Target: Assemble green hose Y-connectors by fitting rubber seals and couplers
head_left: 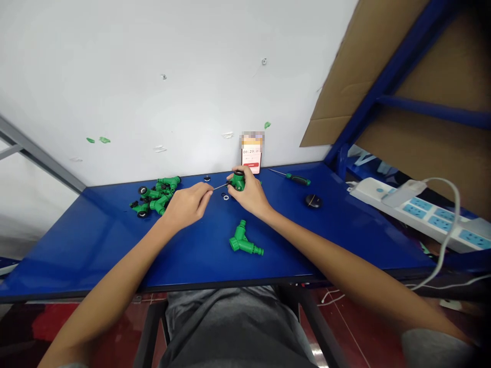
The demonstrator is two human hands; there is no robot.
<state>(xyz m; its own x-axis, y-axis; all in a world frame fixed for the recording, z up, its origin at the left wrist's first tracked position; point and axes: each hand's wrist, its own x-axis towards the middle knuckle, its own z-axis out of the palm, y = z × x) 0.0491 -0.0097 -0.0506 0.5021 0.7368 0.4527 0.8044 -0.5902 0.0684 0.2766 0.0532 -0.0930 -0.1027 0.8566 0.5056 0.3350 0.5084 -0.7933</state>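
My right hand (251,194) is closed around a green plastic hose fitting (238,181) with a black ring on top, held just above the blue table (95,245). My left hand (188,203) is pinched on a thin metal pick (220,187) whose tip points at the fitting. A small black ring (225,197) lies on the table under the pick. A green Y-shaped fitting (243,241) lies nearer to me, between my forearms.
A pile of green fittings with black rings (155,197) sits at the back left. A green-handled screwdriver (293,177), a black round cap (313,201) and a small timer display (251,155) are at the back. A white power strip (418,212) lies to the right.
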